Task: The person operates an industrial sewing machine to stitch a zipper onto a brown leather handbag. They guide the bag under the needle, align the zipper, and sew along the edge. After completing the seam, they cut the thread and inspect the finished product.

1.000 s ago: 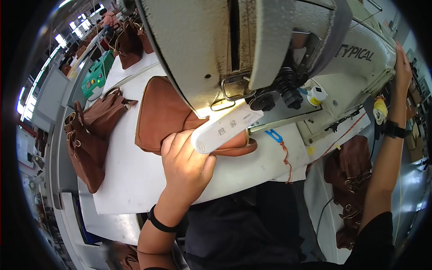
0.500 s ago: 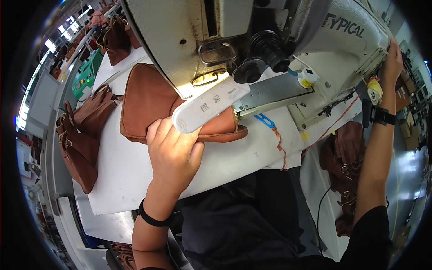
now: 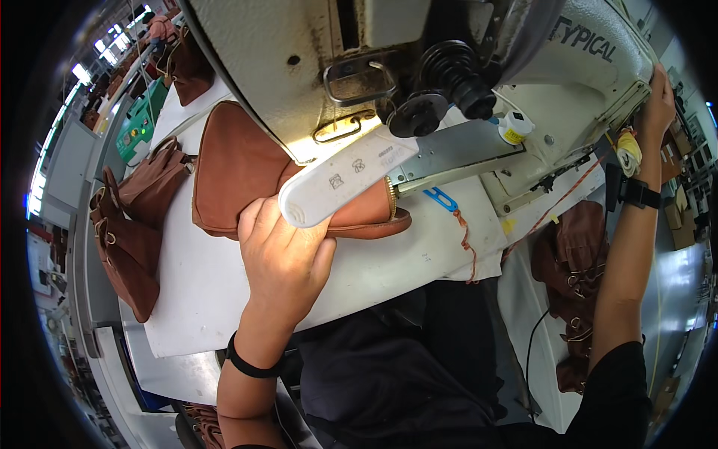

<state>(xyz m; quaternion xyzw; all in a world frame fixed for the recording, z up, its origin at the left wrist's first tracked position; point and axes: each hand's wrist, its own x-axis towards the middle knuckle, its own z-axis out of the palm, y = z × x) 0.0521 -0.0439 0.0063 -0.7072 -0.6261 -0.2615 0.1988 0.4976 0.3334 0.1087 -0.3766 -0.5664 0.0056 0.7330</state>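
White tabletop (image 3: pixel 389 273), left hand (image 3: pixel 283 254) on bag (image 3: pixel 239 176), back from edge (image 3: pixel 355 303)

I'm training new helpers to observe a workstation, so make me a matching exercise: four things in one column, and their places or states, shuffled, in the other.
Column 1
1. Left hand
2. Right hand
3. Blue plastic piece
4. Green device

Column 2
A. Has an orange-red cord attached
B. On the brown bag
C. In the upper left of the view
D. At the far right end of the sewing machine

Pairs: 1-B, 2-D, 3-A, 4-C
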